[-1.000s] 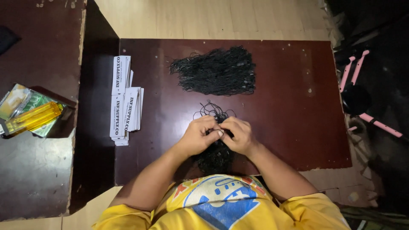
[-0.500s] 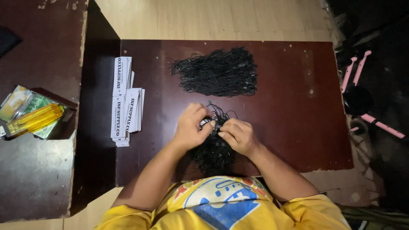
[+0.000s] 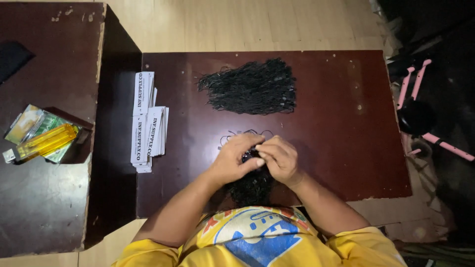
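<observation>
My left hand and my right hand meet over the near middle of a dark red-brown table. Both pinch a small tangle of thin black strings between their fingertips. A few loose loops of string lie just beyond my fingers. A darker clump of the same strings sits under my wrists at the table's near edge. Farther back lies a large flat pile of black strings, apart from both hands.
Stacks of white printed paper tags lie at the table's left side. A lower dark side table on the left holds a yellow lighter and green packets. Pink-handled objects lie on the floor at right.
My hands have drawn closer together over the string tangle and shifted slightly, the fingers reworking their pinch. The piles and tags have not moved.
</observation>
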